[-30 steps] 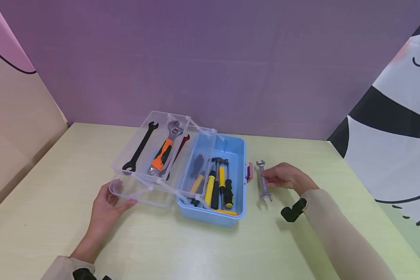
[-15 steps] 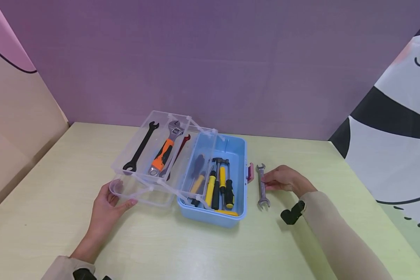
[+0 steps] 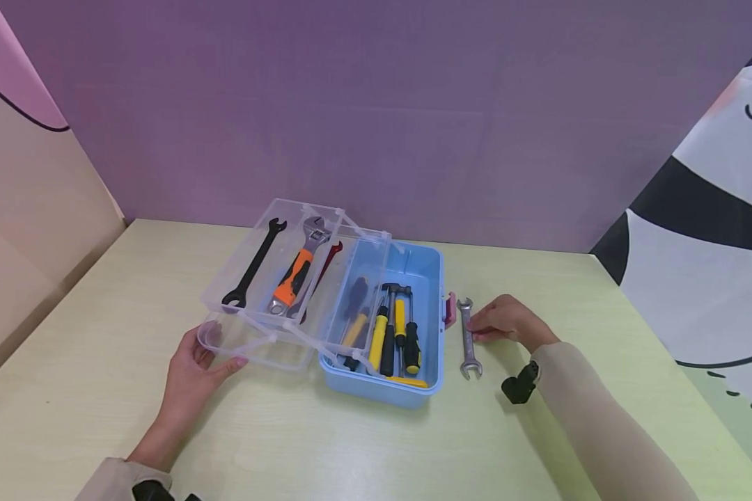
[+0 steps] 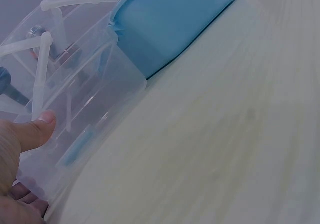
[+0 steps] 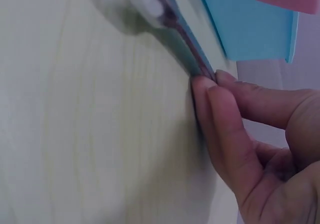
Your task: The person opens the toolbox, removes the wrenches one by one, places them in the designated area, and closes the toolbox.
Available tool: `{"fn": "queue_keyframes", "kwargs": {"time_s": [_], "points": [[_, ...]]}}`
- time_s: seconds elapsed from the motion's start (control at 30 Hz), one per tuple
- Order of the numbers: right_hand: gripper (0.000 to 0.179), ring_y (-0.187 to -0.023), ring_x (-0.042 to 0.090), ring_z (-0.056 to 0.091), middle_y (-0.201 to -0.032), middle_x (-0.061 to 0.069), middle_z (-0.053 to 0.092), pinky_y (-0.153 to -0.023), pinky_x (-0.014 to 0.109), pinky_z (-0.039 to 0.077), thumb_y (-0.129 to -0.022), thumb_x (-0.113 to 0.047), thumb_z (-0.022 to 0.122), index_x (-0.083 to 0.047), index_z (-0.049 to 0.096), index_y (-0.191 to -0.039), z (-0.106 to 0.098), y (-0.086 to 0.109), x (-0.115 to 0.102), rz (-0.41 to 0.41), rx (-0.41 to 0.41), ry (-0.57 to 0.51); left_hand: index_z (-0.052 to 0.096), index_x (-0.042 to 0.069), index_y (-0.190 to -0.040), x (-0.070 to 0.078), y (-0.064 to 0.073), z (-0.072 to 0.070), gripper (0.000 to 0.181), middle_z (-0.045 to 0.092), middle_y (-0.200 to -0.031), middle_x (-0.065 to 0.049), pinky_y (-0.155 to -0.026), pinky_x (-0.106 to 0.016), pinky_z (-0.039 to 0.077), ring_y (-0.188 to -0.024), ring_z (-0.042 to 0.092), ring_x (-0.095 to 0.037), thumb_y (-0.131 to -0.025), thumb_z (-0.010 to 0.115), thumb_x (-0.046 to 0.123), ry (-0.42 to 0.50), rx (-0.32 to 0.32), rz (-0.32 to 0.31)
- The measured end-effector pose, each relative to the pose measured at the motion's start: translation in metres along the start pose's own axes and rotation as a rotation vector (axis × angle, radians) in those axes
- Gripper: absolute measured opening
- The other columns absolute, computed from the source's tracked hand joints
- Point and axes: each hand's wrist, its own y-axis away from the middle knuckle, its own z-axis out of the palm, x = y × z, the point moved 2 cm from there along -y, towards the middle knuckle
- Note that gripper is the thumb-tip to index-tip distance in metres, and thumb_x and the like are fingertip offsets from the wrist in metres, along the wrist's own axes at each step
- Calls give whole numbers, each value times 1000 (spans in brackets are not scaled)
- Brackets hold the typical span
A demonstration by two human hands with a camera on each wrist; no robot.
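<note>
A silver double open-ended wrench (image 3: 468, 344) is pinched near its middle between the thumb and fingertips of my right hand (image 3: 507, 323). It lies just right of the blue toolbox (image 3: 376, 395), close to the tabletop. My left hand (image 3: 191, 372) grips the near left corner of the box's clear lid (image 3: 282, 355), thumb (image 4: 37, 131) on one side and fingers curled below. Folded out with the lid is a clear tray holding a black wrench (image 3: 255, 263), an orange-handled adjustable wrench (image 3: 297, 271) and a dark red wrench (image 3: 331, 261).
Inside the toolbox lie a small hammer (image 3: 396, 288), a black-and-yellow screwdriver (image 3: 411, 351) and several other yellow and black handled tools. A pink latch (image 3: 450, 309) juts from its right side. A purple backdrop (image 3: 376, 125) rises behind the table (image 3: 276, 445).
The wrench in my right hand has shifted slightly left and toward me, its near end coming down and closer. My left hand stays in place on the lid.
</note>
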Motion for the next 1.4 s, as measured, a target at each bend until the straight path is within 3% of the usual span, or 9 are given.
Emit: {"fn": "queue_keyframes", "kwargs": {"time_s": [0.33, 0.63, 0.83, 1.0, 1.17, 1.4], "points": [[27, -58, 7, 63, -69, 2, 66, -61, 19, 60, -85, -3, 69, 14, 62, -105, -1, 3, -2, -1, 14, 60, 22, -10, -142, 1, 1, 0, 80, 30, -148, -30, -117, -40, 29, -141, 29, -38, -81, 72, 0, -6, -6, -6], [32, -71, 10, 64, -82, 2, 66, -76, 24, 62, -90, -4, 62, 16, 56, -115, -14, 8, -14, -142, -56, 79, 22, -11, -142, 2, 1, 0, 79, 31, -148, -31, -117, -40, 29, -141, 29, -38, -81, 72, -1, -7, -6, 0], [37, -80, 14, 67, -94, 9, 67, -87, 33, 60, -92, -5, 60, 17, 50, -119, -26, 15, -33, -221, -68, 103, 22, -10, -142, 3, 1, 0, 80, 30, -149, -30, -117, -40, 28, -141, 29, -38, -81, 72, -1, 2, -9, -10], [34, -87, 17, 67, -94, 5, 67, -91, 38, 59, -89, -8, 63, 11, 53, -116, -29, 23, -56, -298, -54, 176, 22, -10, -142, 2, 0, -1, 80, 30, -149, -30, -118, -39, 28, -141, 29, -37, -81, 72, -2, 7, -10, -8], [31, -87, 16, 66, -96, 6, 67, -91, 38, 59, -87, -10, 67, 5, 56, -113, -24, 31, -80, -381, -57, 246, 22, -9, -142, 1, 0, -1, 80, 31, -149, -29, -117, -41, 28, -141, 29, -37, -81, 72, -1, -5, -13, -5], [33, -93, 23, 63, -111, 16, 62, -93, 41, 58, -85, -10, 69, 0, 58, -114, -8, 36, -107, -502, -52, 357, 23, -10, -142, 2, 1, 0, 78, 32, -147, -29, -118, -42, 28, -141, 30, -38, -81, 72, -1, -8, -12, -5]]}}
